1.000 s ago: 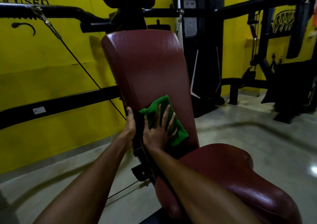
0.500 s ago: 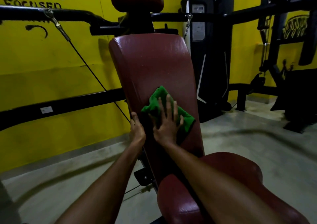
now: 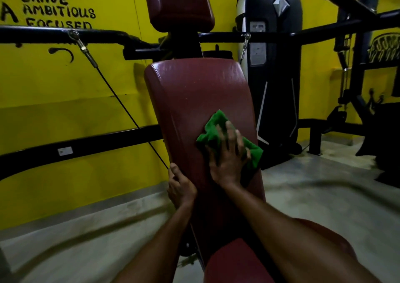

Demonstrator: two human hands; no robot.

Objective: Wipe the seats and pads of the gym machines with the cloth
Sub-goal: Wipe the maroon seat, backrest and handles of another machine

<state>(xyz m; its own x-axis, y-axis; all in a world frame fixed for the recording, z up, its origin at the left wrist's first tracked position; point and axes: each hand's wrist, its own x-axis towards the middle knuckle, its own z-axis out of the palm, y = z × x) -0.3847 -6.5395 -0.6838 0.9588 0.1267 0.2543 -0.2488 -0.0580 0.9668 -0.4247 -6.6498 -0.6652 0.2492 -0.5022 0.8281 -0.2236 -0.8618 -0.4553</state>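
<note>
Back pad [image 3: 194, 92]: maroon, upright with a slight backward tilt, mounted on a black frame. A smaller maroon head pad [image 3: 179, 5] sits above it on the same post. The maroon seat pad [image 3: 233, 261] lies below, at the bottom of the view, partly covered by the right forearm.

Cloth [image 3: 213, 129]: green, crumpled, lying flat against the right half of the back pad at about mid-height. One corner reaches the pad's right edge.

Right hand [image 3: 229, 159]: palm down on the cloth, fingers straight and spread, pressing it to the pad surface (no finger curls around the fabric).

Left hand [image 3: 180, 188]: placed at the lower left edge of the back pad. The thumb lies along the front edge and the fingers wrap behind it, out of sight, so the hand grips the pad.

Surroundings: a thin black cable [image 3: 121, 103] runs diagonally from a horizontal frame bar [image 3: 97, 142] toward the left hand. A closed black-and-white housing [image 3: 279, 66] stands behind the pad to the right; what it encloses cannot be seen. The wall [image 3: 54, 83] is yellow with black painted lettering, and the floor [image 3: 313, 196] is grey.
</note>
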